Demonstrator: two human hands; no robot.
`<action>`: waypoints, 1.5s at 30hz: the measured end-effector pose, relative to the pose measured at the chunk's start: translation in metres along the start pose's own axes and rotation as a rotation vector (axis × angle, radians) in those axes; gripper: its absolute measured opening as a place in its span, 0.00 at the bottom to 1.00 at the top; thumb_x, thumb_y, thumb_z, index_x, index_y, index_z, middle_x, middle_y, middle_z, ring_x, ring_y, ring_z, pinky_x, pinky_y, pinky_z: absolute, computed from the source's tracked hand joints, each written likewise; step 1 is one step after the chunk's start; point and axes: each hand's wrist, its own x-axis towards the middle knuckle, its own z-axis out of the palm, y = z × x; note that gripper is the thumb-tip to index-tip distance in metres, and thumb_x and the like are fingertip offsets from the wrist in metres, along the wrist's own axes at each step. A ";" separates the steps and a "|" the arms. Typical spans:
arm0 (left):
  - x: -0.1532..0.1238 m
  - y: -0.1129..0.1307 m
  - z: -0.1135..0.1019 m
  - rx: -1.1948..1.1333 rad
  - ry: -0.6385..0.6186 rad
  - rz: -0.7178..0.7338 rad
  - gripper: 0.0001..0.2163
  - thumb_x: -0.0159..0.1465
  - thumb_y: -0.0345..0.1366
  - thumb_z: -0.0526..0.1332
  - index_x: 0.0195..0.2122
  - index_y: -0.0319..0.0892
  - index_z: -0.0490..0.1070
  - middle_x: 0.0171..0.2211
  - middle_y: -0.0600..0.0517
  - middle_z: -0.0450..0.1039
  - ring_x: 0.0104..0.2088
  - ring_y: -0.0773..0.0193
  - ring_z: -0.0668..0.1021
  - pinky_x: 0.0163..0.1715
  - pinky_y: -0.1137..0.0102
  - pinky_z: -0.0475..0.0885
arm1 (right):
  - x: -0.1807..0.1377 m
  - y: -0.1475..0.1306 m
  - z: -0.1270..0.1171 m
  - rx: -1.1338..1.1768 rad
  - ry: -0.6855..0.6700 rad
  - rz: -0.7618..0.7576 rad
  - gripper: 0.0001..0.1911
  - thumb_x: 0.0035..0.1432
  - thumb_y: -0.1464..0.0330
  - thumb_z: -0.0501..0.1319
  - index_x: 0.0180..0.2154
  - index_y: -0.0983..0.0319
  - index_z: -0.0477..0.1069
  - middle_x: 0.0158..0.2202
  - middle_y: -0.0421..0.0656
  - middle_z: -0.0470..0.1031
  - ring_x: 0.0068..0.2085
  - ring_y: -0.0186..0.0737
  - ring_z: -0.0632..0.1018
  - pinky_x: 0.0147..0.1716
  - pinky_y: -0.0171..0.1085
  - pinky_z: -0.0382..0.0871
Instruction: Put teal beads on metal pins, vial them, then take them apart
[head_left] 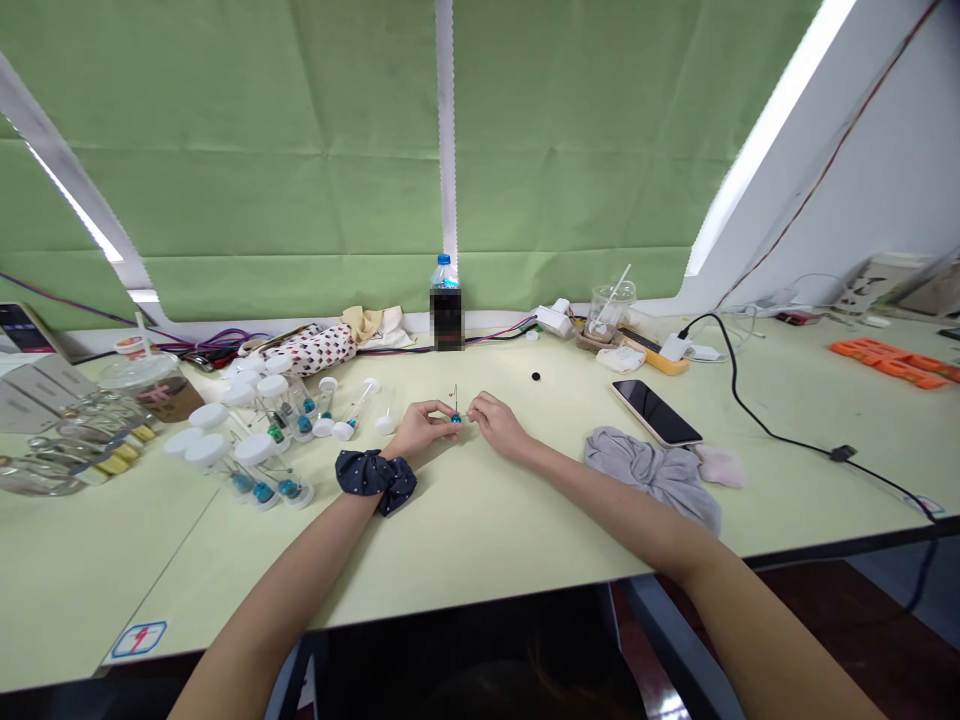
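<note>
At the middle of the table, my left hand point(421, 430) pinches a small blue piece with a thin wire standing up from it point(456, 418). A dark dotted scrunchie point(375, 478) circles my left wrist. My right hand point(496, 424) is close by on the right, its fingers pressed together at the blue piece's side; what they hold, if anything, is too small to make out. Left of my hands stand several clear tubes with white caps point(255, 450), with blue or green pieces and wires inside. A small black round thing point(535, 377) lies beyond my right hand.
A phone point(656, 412) and a grey cloth point(652, 470) lie by my right forearm. A black cable point(780, 428) crosses the right side. Behind stand a bottle point(444, 272) and a plastic cup point(609, 305). Glass bottles point(52, 465) fill the far left; orange trays point(892, 360) lie far right.
</note>
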 end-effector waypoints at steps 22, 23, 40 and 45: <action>0.001 0.000 0.002 0.080 0.013 0.075 0.17 0.46 0.43 0.70 0.31 0.38 0.71 0.26 0.50 0.75 0.23 0.64 0.77 0.24 0.70 0.72 | 0.003 0.000 -0.004 0.104 -0.112 0.161 0.16 0.62 0.66 0.49 0.24 0.63 0.66 0.21 0.38 0.66 0.23 0.31 0.65 0.26 0.31 0.56; 0.000 0.001 0.003 0.094 0.019 0.078 0.17 0.46 0.44 0.70 0.32 0.38 0.71 0.25 0.50 0.75 0.22 0.65 0.76 0.23 0.71 0.71 | 0.003 0.002 -0.004 0.153 -0.117 0.173 0.16 0.61 0.64 0.50 0.24 0.63 0.67 0.21 0.37 0.66 0.23 0.30 0.64 0.25 0.31 0.56; -0.002 0.006 0.010 0.072 0.029 0.135 0.16 0.46 0.42 0.71 0.30 0.38 0.69 0.24 0.53 0.73 0.20 0.69 0.73 0.22 0.72 0.70 | 0.006 0.014 0.006 0.360 -0.039 0.160 0.11 0.57 0.62 0.55 0.28 0.63 0.66 0.26 0.38 0.66 0.27 0.32 0.64 0.29 0.32 0.58; -0.002 0.007 0.012 0.064 0.031 0.139 0.16 0.46 0.42 0.70 0.29 0.38 0.70 0.27 0.52 0.73 0.19 0.72 0.71 0.20 0.73 0.70 | 0.006 0.009 0.004 0.259 -0.013 0.128 0.10 0.58 0.67 0.53 0.27 0.63 0.66 0.29 0.39 0.65 0.29 0.32 0.65 0.31 0.33 0.58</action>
